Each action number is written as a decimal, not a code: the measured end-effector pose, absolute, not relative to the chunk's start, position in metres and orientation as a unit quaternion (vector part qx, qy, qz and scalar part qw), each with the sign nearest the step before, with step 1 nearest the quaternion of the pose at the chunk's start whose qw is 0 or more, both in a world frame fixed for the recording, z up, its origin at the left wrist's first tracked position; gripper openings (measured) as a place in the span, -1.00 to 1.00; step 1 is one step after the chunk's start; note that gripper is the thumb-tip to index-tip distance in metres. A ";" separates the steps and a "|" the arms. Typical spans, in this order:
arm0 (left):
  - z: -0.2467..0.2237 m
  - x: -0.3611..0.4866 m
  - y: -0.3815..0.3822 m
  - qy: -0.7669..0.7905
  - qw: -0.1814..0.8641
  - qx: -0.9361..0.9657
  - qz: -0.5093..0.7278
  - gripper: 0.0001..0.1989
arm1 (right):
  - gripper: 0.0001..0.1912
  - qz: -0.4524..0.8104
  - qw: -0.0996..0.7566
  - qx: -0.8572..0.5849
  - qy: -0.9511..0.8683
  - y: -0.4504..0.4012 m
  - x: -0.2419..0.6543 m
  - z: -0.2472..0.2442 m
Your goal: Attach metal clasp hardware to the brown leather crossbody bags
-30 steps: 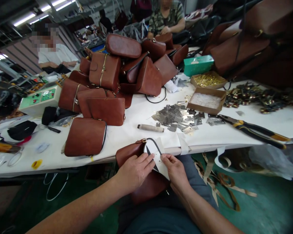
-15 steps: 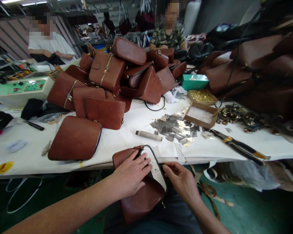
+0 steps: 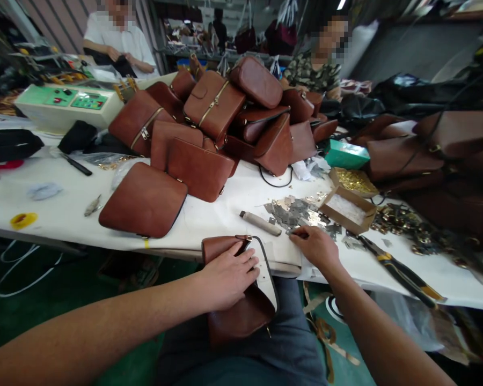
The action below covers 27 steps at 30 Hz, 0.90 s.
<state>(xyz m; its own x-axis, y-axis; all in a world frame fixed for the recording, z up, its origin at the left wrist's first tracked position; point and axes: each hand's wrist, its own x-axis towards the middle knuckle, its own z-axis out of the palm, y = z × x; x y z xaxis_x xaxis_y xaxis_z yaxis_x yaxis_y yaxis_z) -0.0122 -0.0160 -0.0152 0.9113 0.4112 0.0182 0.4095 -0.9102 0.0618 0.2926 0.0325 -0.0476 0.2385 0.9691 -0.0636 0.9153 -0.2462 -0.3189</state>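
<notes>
Head view: across our lap (image 3: 293, 327), a brown handbag (image 3: 241, 321)

Likely light, supple, best held by its piped edge (image 3: 269, 268); our left hand (image 3: 229, 276) rests spread on it; our right hand (image 3: 317, 249) reaches beside metal plates (image 3: 292, 212), grip unclear to us

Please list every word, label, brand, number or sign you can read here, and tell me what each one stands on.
No text can be read anywhere in this view.
Beige control box with green panels: any markings are too small to read.
Green rectangular box: any print is too blurred to read.
Black-and-yellow metal pliers: no legible brand.
</notes>
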 end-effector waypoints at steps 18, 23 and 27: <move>0.001 -0.010 -0.015 0.195 0.037 0.980 -0.002 -0.39 | -0.94 0.196 0.175 -0.727 -0.634 0.058 0.303 -0.021; 0.004 -0.009 -0.016 0.193 0.035 0.981 -0.003 -0.38 | -0.68 0.275 0.325 -0.679 -0.598 0.034 0.292 -0.012; -0.001 -0.010 -0.019 0.205 0.031 0.978 0.009 -0.42 | -0.57 0.395 0.383 -0.664 -0.507 -0.006 0.257 -0.007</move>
